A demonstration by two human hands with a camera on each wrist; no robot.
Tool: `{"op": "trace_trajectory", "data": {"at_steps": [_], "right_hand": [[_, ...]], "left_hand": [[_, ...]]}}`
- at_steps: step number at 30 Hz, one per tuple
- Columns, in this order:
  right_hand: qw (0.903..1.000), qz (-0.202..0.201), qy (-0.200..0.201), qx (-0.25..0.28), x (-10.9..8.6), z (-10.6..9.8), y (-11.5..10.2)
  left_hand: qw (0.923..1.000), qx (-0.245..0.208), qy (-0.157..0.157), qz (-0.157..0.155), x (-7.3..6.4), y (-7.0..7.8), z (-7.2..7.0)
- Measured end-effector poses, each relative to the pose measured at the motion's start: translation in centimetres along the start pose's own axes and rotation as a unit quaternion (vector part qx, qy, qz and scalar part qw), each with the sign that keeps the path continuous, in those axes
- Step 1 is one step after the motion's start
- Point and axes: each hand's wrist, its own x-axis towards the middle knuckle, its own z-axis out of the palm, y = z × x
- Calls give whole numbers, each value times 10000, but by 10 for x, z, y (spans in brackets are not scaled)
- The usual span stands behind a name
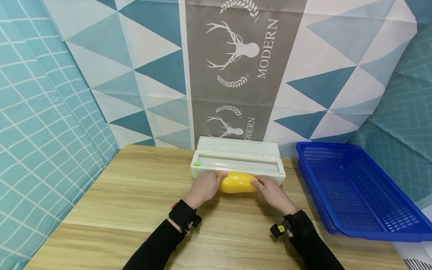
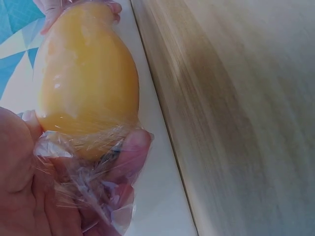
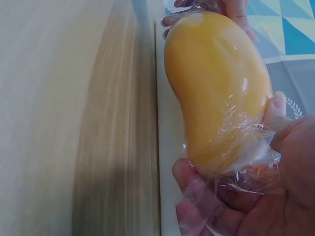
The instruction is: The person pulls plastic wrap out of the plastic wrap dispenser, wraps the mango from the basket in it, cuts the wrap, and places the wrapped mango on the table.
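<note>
A glossy yellow mango (image 1: 237,182) is held up just in front of a white cling film dispenser (image 1: 239,143) in the head view. Clear cling film (image 2: 91,182) wraps the fruit and bunches loosely at both of its ends. My left hand (image 1: 205,186) grips the left end, thumb on one side and fingers on the other. At the opposite, narrower end my right hand (image 1: 272,192) holds on, with film crumpled between fingers (image 3: 184,174) and palm. The dispenser's lid stands raised at the back, and a small green slider (image 1: 197,164) sits at its left.
A blue plastic basket (image 1: 315,195) stands on the right side of the wooden table (image 1: 135,195). Behind the dispenser hangs a patterned cloth backdrop (image 1: 158,75), with tiled-print cloth on the left.
</note>
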Motion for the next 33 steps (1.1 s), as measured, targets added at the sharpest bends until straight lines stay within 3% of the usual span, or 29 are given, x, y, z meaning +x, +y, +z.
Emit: {"op": "trace_trajectory", "data": {"at_steps": [8, 11, 15, 17, 21, 26, 33], "right_hand": [[9997, 161, -159, 38, 3, 0, -6], [9994, 266, -198, 40, 4, 1, -7], [9992, 343, -182, -7, 5, 4, -8], [9992, 371, -168, -3, 5, 5, -9], [9987, 466, -185, 94, 5, 4, -7], [9985, 440, -188, 263, 4, 4, -4], [9968, 530, -275, 537, 2, 6, -2]], "left_hand": [[9995, 209, -24, -224, 1, 2, 0], [9974, 704, 136, 50, 3, 1, 3], [9813, 1792, 388, 581, 4, -2, 7], [9733, 2131, 498, 687, 5, -2, 8], [9691, 2315, 553, 652, 6, -1, 9], [9669, 2436, 403, 643, 7, 1, 8], [9776, 2078, 190, 288, 9, 3, 9]]}}
